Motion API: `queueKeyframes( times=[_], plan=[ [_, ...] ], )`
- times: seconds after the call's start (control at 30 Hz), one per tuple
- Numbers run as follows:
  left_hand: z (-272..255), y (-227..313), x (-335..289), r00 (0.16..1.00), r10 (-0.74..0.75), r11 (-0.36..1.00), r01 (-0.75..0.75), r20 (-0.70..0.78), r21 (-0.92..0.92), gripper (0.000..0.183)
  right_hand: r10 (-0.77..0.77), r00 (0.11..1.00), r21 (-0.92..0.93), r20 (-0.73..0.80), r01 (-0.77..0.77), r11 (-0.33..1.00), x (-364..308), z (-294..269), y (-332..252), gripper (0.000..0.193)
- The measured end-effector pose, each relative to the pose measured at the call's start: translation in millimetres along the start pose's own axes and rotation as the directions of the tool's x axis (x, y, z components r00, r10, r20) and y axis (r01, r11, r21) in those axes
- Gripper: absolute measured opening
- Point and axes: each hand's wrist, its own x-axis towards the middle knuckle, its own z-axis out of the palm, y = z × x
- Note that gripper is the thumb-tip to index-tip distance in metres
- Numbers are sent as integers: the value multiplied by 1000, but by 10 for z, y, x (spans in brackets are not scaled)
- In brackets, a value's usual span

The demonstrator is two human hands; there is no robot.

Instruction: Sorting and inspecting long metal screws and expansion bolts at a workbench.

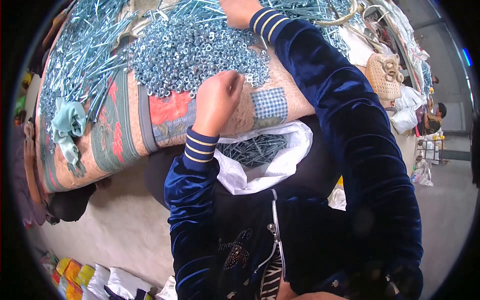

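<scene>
My left hand (218, 100) is closed, with its fingers curled at the near edge of a heap of small silvery hex nuts (185, 57). What it holds, if anything, is hidden. At the top edge my right hand (240, 12) reaches over the far side of the nuts, beside long blue-silver bolts (200, 9). Its fingertips are cut off by the picture's edge. A bigger spread of the long bolts (92, 50) covers the table's left part. On my lap an open white sack (237, 182) contains many dark bolts (257, 150).
A patched, patterned cloth (132, 122) covers the table. A pale green rag (70, 120) lies at its left edge. A woven tan basket-like thing (382, 77) and white bags (407, 110) are at the right. Another person's arm (32, 165) shows far left; coloured packets (72, 275) lie below.
</scene>
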Motion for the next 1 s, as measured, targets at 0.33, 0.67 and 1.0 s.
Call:
queueKeyframes(
  times=[0.33, 0.67, 1.0],
  plan=[
    [79, 23, 71, 996, -91, 996, 91, 17, -2, 22, -87, 995, -14, -52, 86, 996, -126, -97, 229, 23],
    [429, 169, 699, 861, -226, 121, 488, 455, -864, 46, 130, 970, 499, -205, -11, 867, -1036, -202, 457, 44],
    [732, 517, 1132, 971, -205, 164, 155, 120, -974, 37, 507, 758, 815, -410, 55, 577, -1575, 143, -89, 58]
  ],
)
